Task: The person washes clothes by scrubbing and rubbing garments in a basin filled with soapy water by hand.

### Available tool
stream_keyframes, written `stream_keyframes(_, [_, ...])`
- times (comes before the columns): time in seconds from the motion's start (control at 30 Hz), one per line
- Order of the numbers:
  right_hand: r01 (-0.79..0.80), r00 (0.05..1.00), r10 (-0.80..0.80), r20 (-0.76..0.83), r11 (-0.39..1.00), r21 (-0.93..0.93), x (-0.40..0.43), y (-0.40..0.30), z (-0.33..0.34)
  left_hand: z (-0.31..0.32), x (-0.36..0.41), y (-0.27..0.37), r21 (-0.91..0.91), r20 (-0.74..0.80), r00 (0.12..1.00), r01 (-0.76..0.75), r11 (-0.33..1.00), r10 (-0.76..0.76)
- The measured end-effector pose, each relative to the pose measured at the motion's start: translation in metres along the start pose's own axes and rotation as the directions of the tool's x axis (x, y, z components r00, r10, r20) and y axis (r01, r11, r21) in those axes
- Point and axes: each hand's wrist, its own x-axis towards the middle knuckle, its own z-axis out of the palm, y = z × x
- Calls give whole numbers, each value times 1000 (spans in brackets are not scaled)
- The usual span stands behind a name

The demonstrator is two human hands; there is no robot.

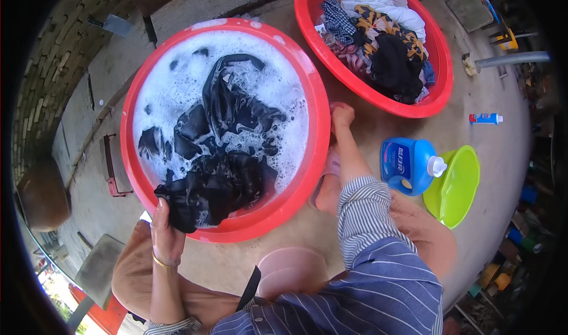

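Observation:
A large red plastic basin [318, 157] of foamy water stands on the floor before me. Black wet cloth [222, 179] lies bunched in it, partly under the suds. At the near left rim, my left hand [166, 230] grips an edge of this cloth, which drapes over the rim there. My right hand [342, 115] is down beside the basin's right side, its fingers curled and partly hidden, so whether it grips the rim or anything else does not show.
A second red basin [377, 103] holds mixed clothes [390, 37]. Right of me are a blue detergent jug [406, 166], a lime-green basin [461, 184] and a blue-and-red tube [483, 119]. A cleaver [116, 25] lies at the upper left. Beneath me stands a pinkish stool [290, 270].

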Motion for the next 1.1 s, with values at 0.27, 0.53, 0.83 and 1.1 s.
stream_keyframes(0.27, [-454,785,-388,483,171,874,-91,-102,-104,8,-28,17,-271,250,968,76,960,-7])
stream_keyframes(0.53, [973,-80,-988,132,-49,224,-400,-232,-69,18,-39,11,-423,366,928,98,901,71])
stream_keyframes(0.83, [987,-154,-988,-1,-154,45,-409,-282,-80,30,-59,39,-563,375,901,34,826,218])
stream_keyframes(1.1, [982,51,-998,-38,43,186,-383,-293,-116,21,-50,65,-657,505,790,90,749,348])
